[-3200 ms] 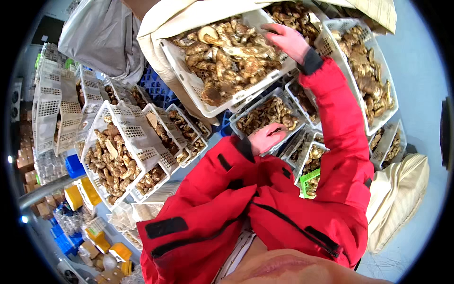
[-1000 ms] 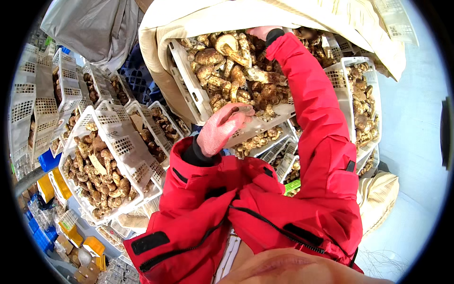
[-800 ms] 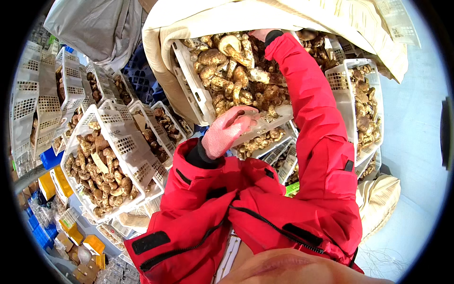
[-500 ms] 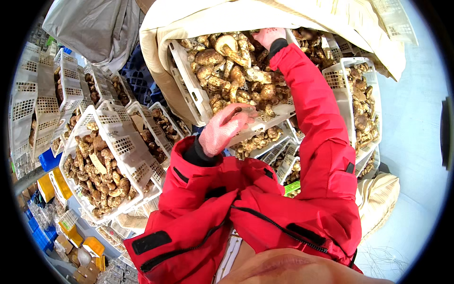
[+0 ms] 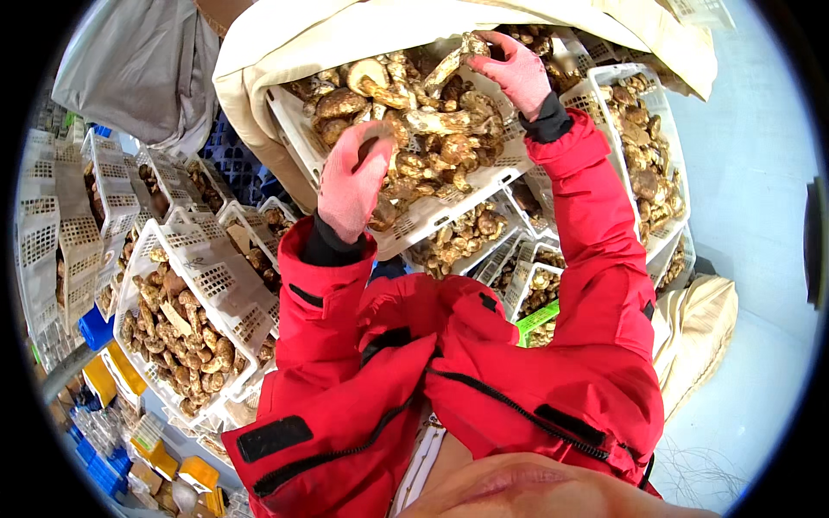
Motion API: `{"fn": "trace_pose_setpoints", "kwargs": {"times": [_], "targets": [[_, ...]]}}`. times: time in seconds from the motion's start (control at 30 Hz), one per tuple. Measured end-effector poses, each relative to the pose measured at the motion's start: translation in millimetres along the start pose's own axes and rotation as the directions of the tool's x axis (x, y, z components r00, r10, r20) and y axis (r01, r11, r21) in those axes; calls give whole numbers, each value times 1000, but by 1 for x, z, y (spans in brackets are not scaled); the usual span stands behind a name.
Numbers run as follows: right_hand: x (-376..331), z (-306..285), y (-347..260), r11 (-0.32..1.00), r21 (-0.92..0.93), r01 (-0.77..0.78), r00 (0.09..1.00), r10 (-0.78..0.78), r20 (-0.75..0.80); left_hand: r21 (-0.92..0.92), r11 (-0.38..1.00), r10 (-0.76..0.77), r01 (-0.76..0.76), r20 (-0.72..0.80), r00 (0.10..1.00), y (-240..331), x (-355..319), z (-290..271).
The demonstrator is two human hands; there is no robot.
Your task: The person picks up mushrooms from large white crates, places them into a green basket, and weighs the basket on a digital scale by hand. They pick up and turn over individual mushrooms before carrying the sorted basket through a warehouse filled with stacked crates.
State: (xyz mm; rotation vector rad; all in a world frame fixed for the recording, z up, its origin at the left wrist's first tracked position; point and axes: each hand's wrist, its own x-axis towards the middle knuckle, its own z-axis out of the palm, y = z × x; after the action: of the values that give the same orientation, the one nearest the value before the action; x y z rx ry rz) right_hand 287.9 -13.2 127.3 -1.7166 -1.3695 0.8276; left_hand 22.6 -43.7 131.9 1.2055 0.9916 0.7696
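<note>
My left hand (image 5: 352, 183) cups a mushroom (image 5: 373, 138) at the near rim of the crate (image 5: 449, 203). My right hand (image 5: 518, 69) pinches another mushroom (image 5: 456, 59) by the far edge. Crates crowd both sides; the cloth (image 5: 345, 34) overhangs.

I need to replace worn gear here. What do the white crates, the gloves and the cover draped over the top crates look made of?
White crate: apparently rigid moulded plastic, matte, with lattice walls. Gloves on the left hand and right hand: pink and matte, following the fingers closely; knit or coated fabric, hard to tell which. Cream cover: probably heavy woven cloth, since it drapes in soft folds without shine.
</note>
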Motion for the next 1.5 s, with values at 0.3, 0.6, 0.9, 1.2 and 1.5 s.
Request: {"fn": "trace_pose_setpoints", "kwargs": {"times": [0.3, 0.6, 0.9, 1.2, 1.5], "targets": [[-44, -15, -54, 975, -36, 218, 890, -183, 418, 117, 993, -55, 22, 289, 956, 6, 21, 44], [30, -9, -47, 937, -182, 299, 945, -317, -77, -402, 912, -30, 79, 128, 991, -12, -8, 1], [188, 43, -24, 488, -811, 321, 917, -373, 139, -639, 764, 55, -90, -75, 996, -17, -41, -51], [-65, -13, -147, 459, -504, 731, 628, -742, 235, -587, 616, 412, -525, -328, 850, 40, -81, -124], [-271, -33, 57, 780, -523, 344, 933, -344, 101, -661, 730, 415, -175, 225, 882, 35, -41, -39]]}}
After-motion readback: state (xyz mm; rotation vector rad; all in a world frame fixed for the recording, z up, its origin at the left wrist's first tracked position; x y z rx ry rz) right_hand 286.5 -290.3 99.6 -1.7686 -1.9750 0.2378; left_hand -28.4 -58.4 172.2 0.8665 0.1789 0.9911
